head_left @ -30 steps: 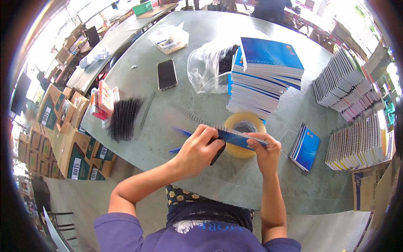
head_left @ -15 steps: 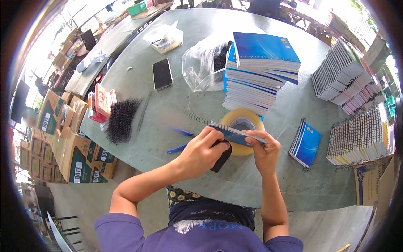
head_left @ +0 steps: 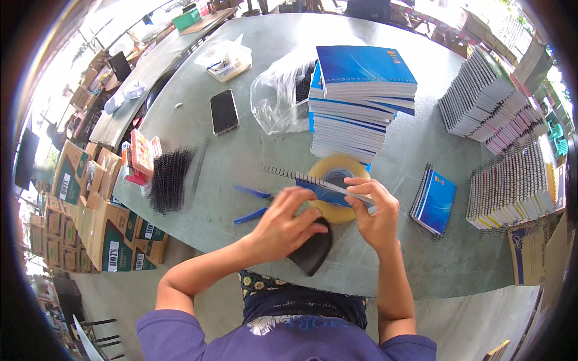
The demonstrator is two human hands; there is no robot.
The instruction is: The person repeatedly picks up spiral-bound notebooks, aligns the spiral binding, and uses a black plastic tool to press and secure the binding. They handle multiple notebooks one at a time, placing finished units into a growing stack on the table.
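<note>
My right hand [head_left: 378, 212] pinches the right end of a thin blue notebook [head_left: 330, 195] between thumb and fingers, its holed page edge up. A dark spiral coil [head_left: 278, 171] runs through part of that edge and sticks out to the left. My left hand [head_left: 288, 221] is at the notebook's left end, its fingertips smeared by motion, so their grip is unclear. Below this hand is a smooth black thing [head_left: 313, 251] whose kind I cannot make out. Behind the notebook lies a wide roll of clear tape [head_left: 355, 168]. Blue-handled pliers [head_left: 253, 214] lie left of my left hand.
A tall stack of blue notebooks [head_left: 352, 114] stands beyond the tape. One bound notebook [head_left: 438, 202] lies to the right, near stacks of coil-bound notebooks [head_left: 512, 188]. Black coils [head_left: 171, 180], a phone [head_left: 224, 112], a plastic bag [head_left: 280, 99] and a plastic tub [head_left: 226, 63] are leftward.
My left hand has shifted slightly down and left, its fingers loosening along the notebook's edge. The black thing now shows lower, nearer the table's front edge. My right hand still holds the notebook.
</note>
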